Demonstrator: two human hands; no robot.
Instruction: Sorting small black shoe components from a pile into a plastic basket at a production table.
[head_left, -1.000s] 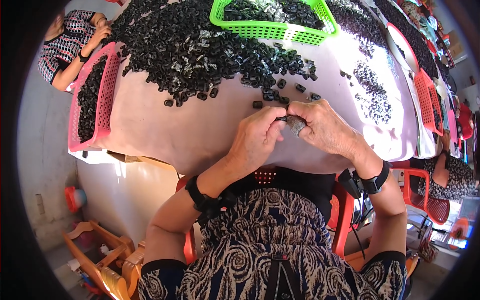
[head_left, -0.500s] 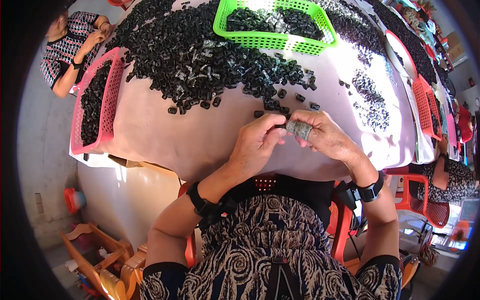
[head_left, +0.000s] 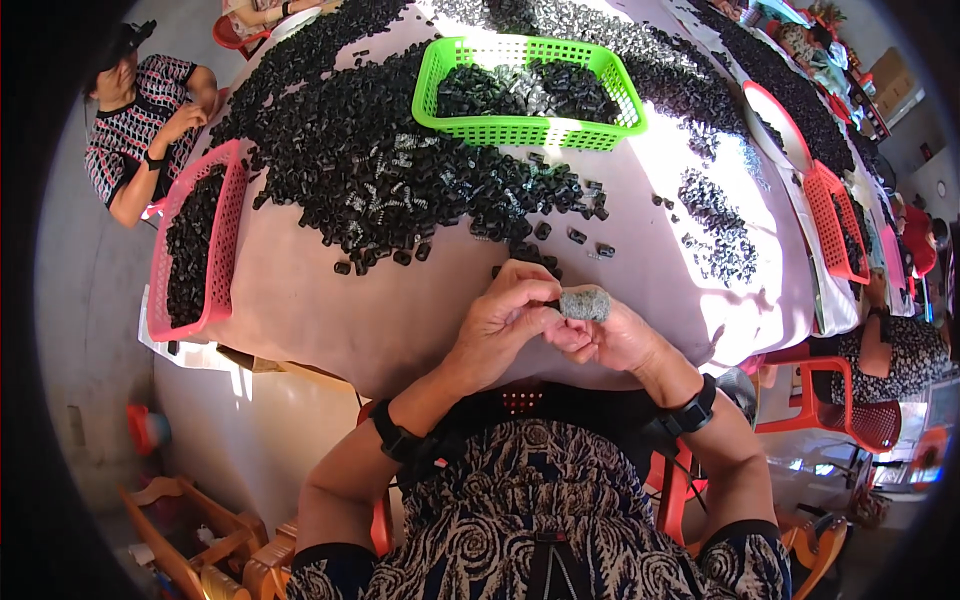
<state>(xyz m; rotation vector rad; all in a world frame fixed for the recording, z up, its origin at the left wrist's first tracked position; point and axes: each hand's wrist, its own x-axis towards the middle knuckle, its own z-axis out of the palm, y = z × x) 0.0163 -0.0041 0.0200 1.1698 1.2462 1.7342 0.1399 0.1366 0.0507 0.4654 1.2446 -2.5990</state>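
Note:
Both of my hands meet over the near side of the cloth-covered table. My left hand (head_left: 505,325) pinches a small black plastic part (head_left: 551,304) between thumb and fingers; little of it shows. Against its right end presses a finger of my right hand (head_left: 622,335), wrapped in a grey fuzzy band (head_left: 585,305). The other right fingers curl in below, and whatever they may hold is hidden. Just beyond my hands lie a few loose black parts (head_left: 535,256). Farther off spreads a large heap of black parts (head_left: 340,190), with metal springs (head_left: 385,195) among them.
A green basket (head_left: 530,132) of black parts stands beyond the heap. Pink basket (head_left: 226,250) at the left edge, red basket (head_left: 835,225) at the right. A person (head_left: 150,120) sits far left. More parts (head_left: 720,235) lie in sunlight at right. A red chair (head_left: 830,405) stands right.
The view has tilted up, so the table and baskets sit lower in it. My right hand has turned and its fingers have curled in closer to my left hand.

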